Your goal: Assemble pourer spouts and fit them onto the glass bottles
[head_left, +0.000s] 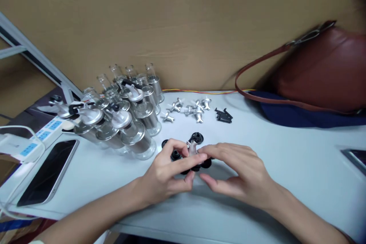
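My left hand [168, 167] is closed, its fingers and thumb pinching a silvery pourer spout [193, 149] in front of me. My right hand [240, 171] comes in from the other side, thumb and fingers apart, its index fingertip at the spout; contact there is hard to make out. Round black stoppers [197, 137] lie on the table beneath and around the fingers, partly covered by them. Beyond the hands are several loose silver spouts [198, 114] and a small pile of black plastic levers [223, 116].
Several glass bottles with metal bands [140, 139] crowd the left, some topped with spouts. A phone [48, 171] and a white power strip [42, 137] lie farther left. A brown bag [323, 72] rests on dark blue cloth [286, 112] at right, against cardboard [185, 26].
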{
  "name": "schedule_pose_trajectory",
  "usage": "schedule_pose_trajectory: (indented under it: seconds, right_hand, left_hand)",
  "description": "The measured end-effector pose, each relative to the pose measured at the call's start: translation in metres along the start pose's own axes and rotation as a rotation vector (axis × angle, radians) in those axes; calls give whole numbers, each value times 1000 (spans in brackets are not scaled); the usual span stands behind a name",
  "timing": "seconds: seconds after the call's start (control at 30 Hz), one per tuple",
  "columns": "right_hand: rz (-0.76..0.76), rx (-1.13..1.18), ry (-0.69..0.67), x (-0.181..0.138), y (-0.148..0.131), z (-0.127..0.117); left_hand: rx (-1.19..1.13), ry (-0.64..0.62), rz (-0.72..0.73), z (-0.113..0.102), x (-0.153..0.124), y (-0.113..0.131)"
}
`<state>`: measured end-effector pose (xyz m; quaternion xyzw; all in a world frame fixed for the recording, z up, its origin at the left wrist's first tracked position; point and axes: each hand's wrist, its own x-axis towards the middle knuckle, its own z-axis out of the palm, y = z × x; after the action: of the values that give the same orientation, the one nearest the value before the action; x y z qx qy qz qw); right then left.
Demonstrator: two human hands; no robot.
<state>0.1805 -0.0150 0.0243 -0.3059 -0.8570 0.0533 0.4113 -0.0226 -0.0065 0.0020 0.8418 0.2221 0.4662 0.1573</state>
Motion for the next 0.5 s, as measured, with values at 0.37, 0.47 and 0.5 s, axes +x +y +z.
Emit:
schedule_pose_trajectory:
  seconds: [0.37,0.47,0.5]
  right_hand:
    - [-20,157,-90,0,-6,-4]
    - [-43,60,-114,2,-5,-7]
    - [-38,33,-106,3,-4,-8]
  left_hand:
    - [108,-19,156,-9,2,-6]
    - [280,59,264,-25,11,-1]
    - [339,108,287,-35,16,2]
